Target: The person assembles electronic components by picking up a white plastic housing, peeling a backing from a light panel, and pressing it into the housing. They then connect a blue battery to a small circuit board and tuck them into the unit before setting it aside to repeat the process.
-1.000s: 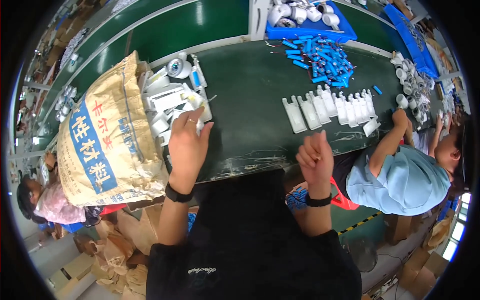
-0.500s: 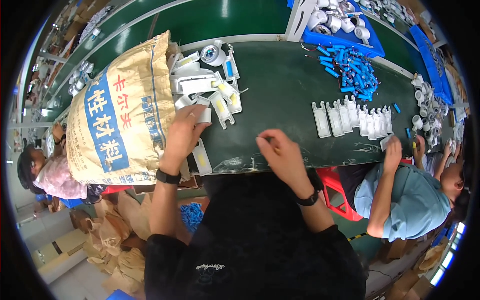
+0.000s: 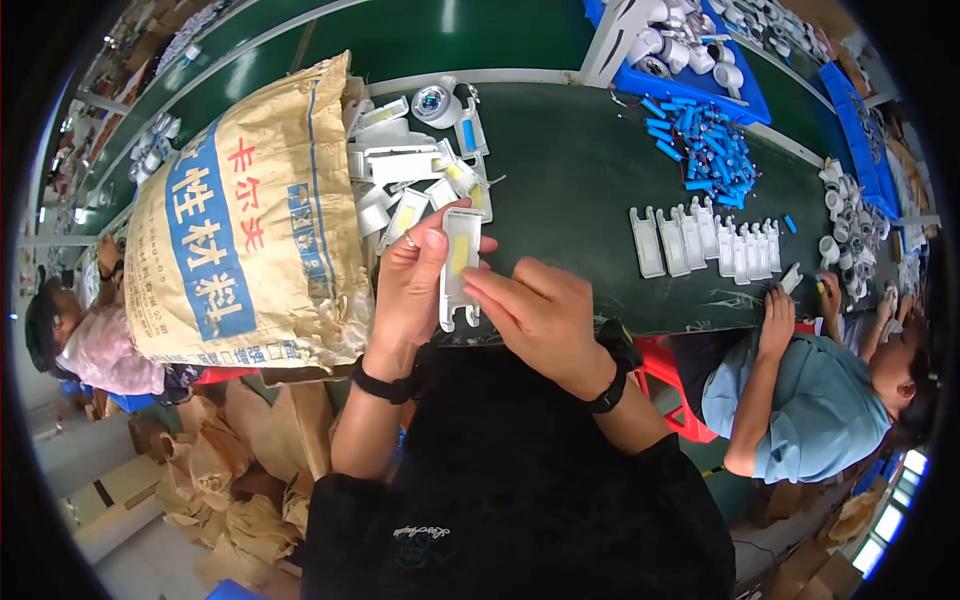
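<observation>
My left hand (image 3: 408, 285) is closed round a long white plastic lamp housing (image 3: 448, 300) with a yellow strip (image 3: 461, 250) inside, held up above the table's near edge. The housing's open side faces up and its forked end points toward me. My right hand (image 3: 545, 318) reaches in from the right, thumb and fingers pinched together, tips touching the inside of the housing below the strip. Whether something small is between those fingertips cannot be made out. Beyond my left hand lies a pile of similar white housings (image 3: 400, 165), some with yellow strips, beside a round white lamp head (image 3: 434, 104).
A large paper sack (image 3: 240, 220) stands at the left. Rightward on the green table (image 3: 560, 170) are a row of white housings (image 3: 690, 240), a heap of blue batteries (image 3: 715, 150) and a blue bin (image 3: 690, 85) of lamp heads. A co-worker (image 3: 820, 390) sits at the right.
My left hand has lifted a housing from the pile and brought it right, toward me. The right hand has moved left and its fingertips now meet the housing.
</observation>
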### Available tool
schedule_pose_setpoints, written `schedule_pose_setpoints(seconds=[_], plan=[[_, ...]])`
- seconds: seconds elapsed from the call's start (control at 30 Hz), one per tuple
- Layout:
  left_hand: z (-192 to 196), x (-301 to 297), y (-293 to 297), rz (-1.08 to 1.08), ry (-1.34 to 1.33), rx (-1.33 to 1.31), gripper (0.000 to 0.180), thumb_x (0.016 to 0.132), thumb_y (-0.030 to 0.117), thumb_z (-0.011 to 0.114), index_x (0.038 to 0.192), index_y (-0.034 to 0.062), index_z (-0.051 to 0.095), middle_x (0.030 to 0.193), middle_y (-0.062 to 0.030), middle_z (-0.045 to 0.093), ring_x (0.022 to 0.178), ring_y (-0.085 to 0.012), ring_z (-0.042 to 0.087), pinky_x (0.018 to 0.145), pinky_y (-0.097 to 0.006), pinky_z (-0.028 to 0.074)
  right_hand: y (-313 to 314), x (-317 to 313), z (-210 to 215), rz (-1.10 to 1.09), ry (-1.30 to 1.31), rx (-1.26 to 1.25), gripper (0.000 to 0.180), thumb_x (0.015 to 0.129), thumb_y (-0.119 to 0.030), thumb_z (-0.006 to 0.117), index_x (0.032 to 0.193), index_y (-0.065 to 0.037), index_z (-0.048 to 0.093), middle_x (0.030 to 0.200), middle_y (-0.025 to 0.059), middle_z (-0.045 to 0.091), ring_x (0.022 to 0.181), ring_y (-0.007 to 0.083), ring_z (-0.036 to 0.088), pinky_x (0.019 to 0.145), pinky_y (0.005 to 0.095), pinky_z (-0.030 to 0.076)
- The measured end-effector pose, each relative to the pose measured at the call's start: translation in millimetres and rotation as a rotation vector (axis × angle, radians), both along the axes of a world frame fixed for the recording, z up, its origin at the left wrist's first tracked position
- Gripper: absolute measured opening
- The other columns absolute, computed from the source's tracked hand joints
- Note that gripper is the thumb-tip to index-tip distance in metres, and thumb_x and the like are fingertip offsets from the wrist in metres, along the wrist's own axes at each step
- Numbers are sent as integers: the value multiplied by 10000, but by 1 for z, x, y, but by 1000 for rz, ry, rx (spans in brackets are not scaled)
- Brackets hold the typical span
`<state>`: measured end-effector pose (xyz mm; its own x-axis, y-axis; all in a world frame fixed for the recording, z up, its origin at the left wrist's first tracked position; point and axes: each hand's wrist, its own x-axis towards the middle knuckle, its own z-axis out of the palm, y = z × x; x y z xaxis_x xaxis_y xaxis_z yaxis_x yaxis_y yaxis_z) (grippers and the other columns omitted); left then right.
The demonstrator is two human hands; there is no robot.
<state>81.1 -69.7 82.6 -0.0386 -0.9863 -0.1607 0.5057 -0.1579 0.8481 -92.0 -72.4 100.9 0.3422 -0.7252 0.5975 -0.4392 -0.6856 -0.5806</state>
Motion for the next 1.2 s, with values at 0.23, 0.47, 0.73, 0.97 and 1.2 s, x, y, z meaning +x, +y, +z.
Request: schedule_pose_setpoints(seconds=[0.23, 0.47, 0.73, 0.97, 1.2], plan=[[0, -14, 1, 42, 14, 15, 466, 1001, 325, 663, 1348, 16, 622, 1068, -124, 737, 912, -187, 725, 780, -311, 609, 1, -6, 1, -35, 124, -120, 271, 755, -62, 815, 1015, -110, 757, 665, 16, 431, 513, 168, 496, 466, 325, 379], [2, -17, 3, 55, -100, 64, 372, 992, 243, 689, 1297, 31, 671, 1068, -124, 738, 900, -167, 716, 768, -292, 605, 3, -1, -9, -44, 131, -208, 249, 733, -20, 795, 965, -80, 725, 693, 13, 429, 515, 164, 512, 454, 325, 393], [1, -24, -1, 2, -132, 137, 390, 1020, 322, 645, 1270, 26, 687, 1018, -88, 745, 842, -120, 694, 726, -264, 579, -5, -5, -24, -31, -152, 26, 223, 739, 1, 793, 930, -87, 719, 682, 32, 511, 492, 167, 511, 447, 305, 399], [7, -27, -38, -731, -527, 226, 410, 1044, 382, 579, 1156, 14, 723, 912, -49, 745, 776, -98, 671, 623, -251, 539, 3, -77, -11, -367, -370, 343, 134, 820, 37, 751, 927, -34, 714, 680, -66, 433, 559, 7, 346, 515, 204, 250], [-28, -133, -123, -1249, -1171, -586, 335, 924, 371, 721, 877, 40, 746, 773, -85, 710, 729, -235, 668, 635, -370, 525, 48, -152, -51, -301, -948, 739, 26, 929, -66, 569, 923, -41, 566, 787, -42, 488, 636, 25, 390, 560, 199, 277]])
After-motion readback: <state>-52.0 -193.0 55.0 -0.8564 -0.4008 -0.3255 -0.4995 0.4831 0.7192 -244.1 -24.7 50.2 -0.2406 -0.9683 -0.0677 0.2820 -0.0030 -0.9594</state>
